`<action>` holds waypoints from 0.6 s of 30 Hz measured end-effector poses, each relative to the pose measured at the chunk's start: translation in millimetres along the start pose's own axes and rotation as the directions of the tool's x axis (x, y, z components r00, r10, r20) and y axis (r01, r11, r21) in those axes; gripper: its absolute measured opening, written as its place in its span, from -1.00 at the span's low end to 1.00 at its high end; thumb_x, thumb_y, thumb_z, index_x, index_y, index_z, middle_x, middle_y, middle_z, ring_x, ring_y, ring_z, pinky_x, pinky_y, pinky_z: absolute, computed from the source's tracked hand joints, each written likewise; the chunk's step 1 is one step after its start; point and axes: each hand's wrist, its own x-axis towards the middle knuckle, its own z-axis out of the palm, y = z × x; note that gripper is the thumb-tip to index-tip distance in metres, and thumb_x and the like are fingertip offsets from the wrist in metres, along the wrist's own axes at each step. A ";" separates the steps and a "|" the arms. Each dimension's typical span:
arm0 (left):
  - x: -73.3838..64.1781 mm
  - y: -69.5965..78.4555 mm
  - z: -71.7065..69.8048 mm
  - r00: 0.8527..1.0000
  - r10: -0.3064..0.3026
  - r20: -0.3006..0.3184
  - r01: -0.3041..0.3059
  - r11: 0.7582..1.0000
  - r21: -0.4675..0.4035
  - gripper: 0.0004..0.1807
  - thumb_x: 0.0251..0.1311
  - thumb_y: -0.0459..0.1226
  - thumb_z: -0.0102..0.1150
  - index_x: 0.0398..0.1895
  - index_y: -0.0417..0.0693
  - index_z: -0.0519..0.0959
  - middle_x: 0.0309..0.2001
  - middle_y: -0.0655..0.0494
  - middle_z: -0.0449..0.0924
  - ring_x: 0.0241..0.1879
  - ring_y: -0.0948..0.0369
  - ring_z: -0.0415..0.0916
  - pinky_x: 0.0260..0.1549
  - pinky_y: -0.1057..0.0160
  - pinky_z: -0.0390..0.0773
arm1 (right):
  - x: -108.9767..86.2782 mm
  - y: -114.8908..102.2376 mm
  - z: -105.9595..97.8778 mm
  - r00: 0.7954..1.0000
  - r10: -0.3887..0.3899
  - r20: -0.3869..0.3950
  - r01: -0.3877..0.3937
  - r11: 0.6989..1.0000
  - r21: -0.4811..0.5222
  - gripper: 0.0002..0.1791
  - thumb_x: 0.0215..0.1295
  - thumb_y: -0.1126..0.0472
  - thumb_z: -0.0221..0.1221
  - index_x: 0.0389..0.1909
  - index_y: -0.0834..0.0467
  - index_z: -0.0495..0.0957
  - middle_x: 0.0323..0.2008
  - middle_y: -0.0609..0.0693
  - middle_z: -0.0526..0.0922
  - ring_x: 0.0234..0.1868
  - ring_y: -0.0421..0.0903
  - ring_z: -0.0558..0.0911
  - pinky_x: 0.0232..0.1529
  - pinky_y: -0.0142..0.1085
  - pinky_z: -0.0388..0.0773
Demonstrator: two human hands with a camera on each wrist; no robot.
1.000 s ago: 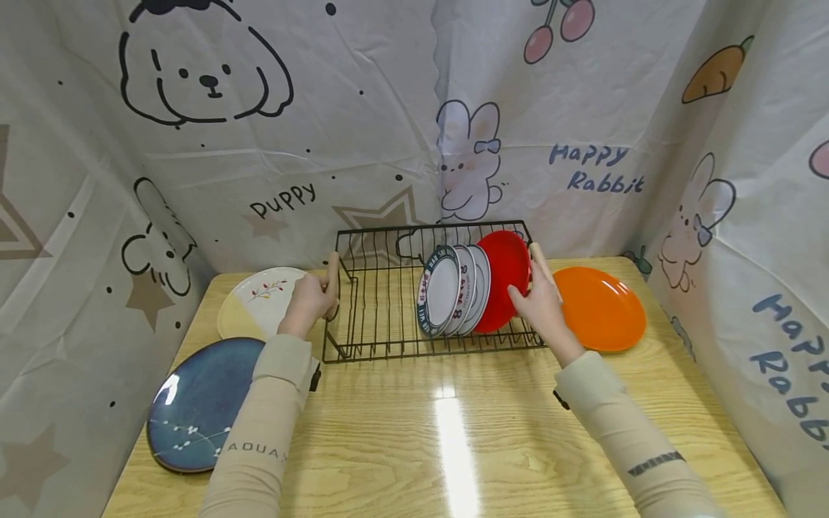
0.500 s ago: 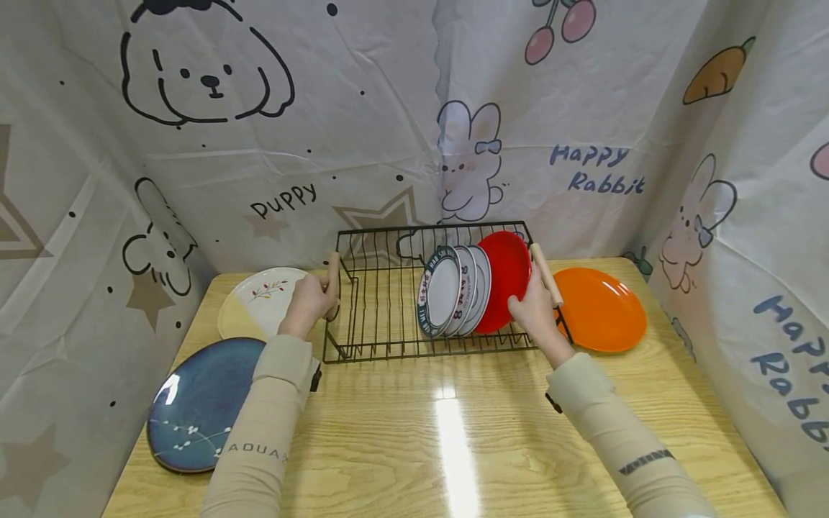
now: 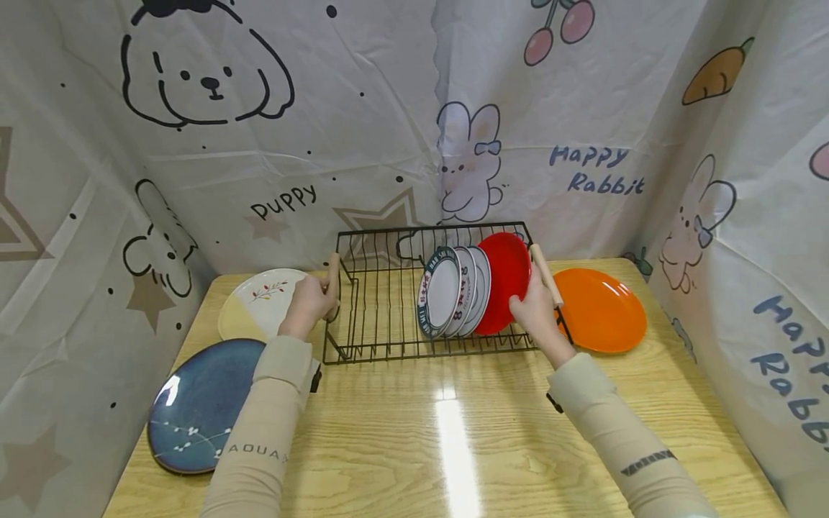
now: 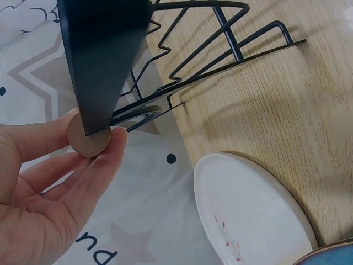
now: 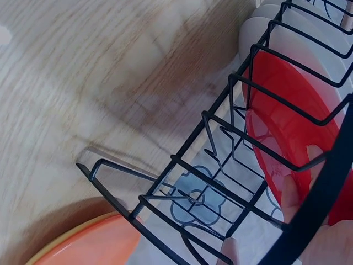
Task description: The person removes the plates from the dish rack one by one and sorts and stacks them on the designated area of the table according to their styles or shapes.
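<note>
My left hand [image 3: 306,306] grips the left wooden handle [image 3: 333,277] of a black wire dish rack [image 3: 427,228]. In the left wrist view, fingers and thumb close round the round end of that handle [image 4: 91,142]. At the rack's right end, my right hand [image 3: 540,313] pinches the edge of a red plate [image 3: 501,280], thumb on its front face. The right wrist view shows fingertips against the red plate [image 5: 287,99] behind the black wires. Left of it, several small white plates [image 3: 443,291] with printed rims stand tilted in the rack. The right wooden handle [image 3: 546,275] is free.
An orange plate [image 3: 599,309] lies right of the rack on the wooden table [image 3: 388,432]. To the left are a white-and-yellow plate [image 3: 249,306] and a large blue plate [image 3: 201,403], partly under my left forearm. A printed curtain [image 3: 363,108] surrounds the table.
My right hand has shifted slightly left, off the right wooden handle and onto the red plate's edge. The left hand, rack and plates look the same.
</note>
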 end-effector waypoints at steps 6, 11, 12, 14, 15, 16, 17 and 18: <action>0.6 -0.9 0.2 1.000 0.002 0.002 -0.002 1.000 -0.006 -0.23 0.25 0.25 -0.49 -0.72 -0.17 0.39 -0.44 -0.23 0.63 -0.47 -0.03 0.56 -0.66 0.23 0.25 | 1.0 -4.9 -4.1 0.998 -0.054 -0.014 0.054 0.999 -0.005 -0.19 0.10 0.50 -0.02 0.40 0.18 -0.07 0.16 0.28 0.37 -0.09 0.23 0.52 -0.22 0.00 0.54; 0.4 -1.0 1.0 1.000 0.004 0.005 -0.004 1.000 -0.009 -0.33 0.33 0.12 -0.38 -0.69 -0.20 0.42 -0.45 -0.21 0.64 -0.47 -0.02 0.57 -0.69 0.25 0.24 | 2.0 -9.4 -6.4 0.992 -0.119 -0.037 0.116 0.991 -0.068 -0.24 0.07 0.51 -0.01 0.36 0.29 0.00 0.24 0.27 0.28 -0.06 0.24 0.51 -0.25 0.01 0.54; 0.3 -0.9 1.2 1.000 0.010 0.004 -0.010 1.000 -0.007 -0.39 0.36 0.04 -0.31 -0.67 -0.20 0.44 -0.44 -0.20 0.64 -0.47 -0.01 0.57 -0.68 0.26 0.25 | 2.2 -10.2 -6.8 0.992 -0.122 -0.037 0.119 0.990 -0.077 -0.24 0.07 0.51 -0.01 0.36 0.30 0.00 0.27 0.27 0.25 -0.06 0.24 0.51 -0.26 0.01 0.54; 0.4 -0.7 1.6 1.000 0.020 0.004 -0.020 1.000 0.001 -0.52 0.36 -0.11 -0.21 -0.61 -0.22 0.49 -0.42 -0.18 0.65 -0.46 0.01 0.58 -0.67 0.27 0.27 | 2.7 -12.7 -8.2 0.992 -0.121 -0.041 0.116 0.988 -0.101 -0.24 0.07 0.50 -0.01 0.36 0.32 -0.01 0.30 0.26 0.19 -0.03 0.24 0.50 -0.25 0.00 0.53; 0.2 -0.5 1.4 1.000 0.024 0.004 -0.024 1.000 0.003 -0.51 0.36 -0.10 -0.22 -0.62 -0.23 0.48 -0.42 -0.18 0.65 -0.47 0.02 0.57 -0.66 0.26 0.27 | 3.0 -14.4 -9.3 0.992 -0.119 -0.045 0.113 0.987 -0.112 -0.24 0.07 0.49 0.00 0.36 0.32 0.00 0.31 0.25 0.18 -0.03 0.25 0.49 -0.25 0.00 0.53; -0.2 -0.3 1.2 1.000 0.018 0.004 -0.018 1.000 -0.001 -0.45 0.37 -0.04 -0.26 -0.63 -0.23 0.47 -0.43 -0.19 0.64 -0.48 0.00 0.56 -0.67 0.26 0.27 | 3.4 -16.2 -10.5 0.992 -0.112 -0.052 0.105 0.987 -0.125 -0.24 0.08 0.47 0.00 0.36 0.30 0.00 0.31 0.23 0.18 -0.04 0.25 0.50 -0.27 0.01 0.53; -0.3 -0.3 0.9 1.000 0.020 0.005 -0.020 1.000 -0.002 -0.43 0.36 0.00 -0.28 -0.63 -0.23 0.45 -0.44 -0.20 0.64 -0.49 0.00 0.56 -0.66 0.26 0.27 | 3.8 -18.0 -11.8 0.993 -0.104 -0.058 0.096 0.986 -0.138 -0.24 0.08 0.46 0.00 0.36 0.29 0.00 0.32 0.22 0.17 -0.04 0.26 0.50 -0.29 0.02 0.53; -0.7 0.0 0.4 1.000 0.020 0.005 -0.020 1.000 -0.003 -0.39 0.36 0.04 -0.31 -0.63 -0.23 0.45 -0.44 -0.20 0.63 -0.50 -0.01 0.55 -0.66 0.25 0.27 | 4.3 -19.6 -13.3 0.992 -0.104 -0.068 0.094 0.985 -0.143 -0.25 0.09 0.45 0.00 0.36 0.27 0.02 0.32 0.21 0.18 -0.04 0.27 0.49 -0.28 0.03 0.53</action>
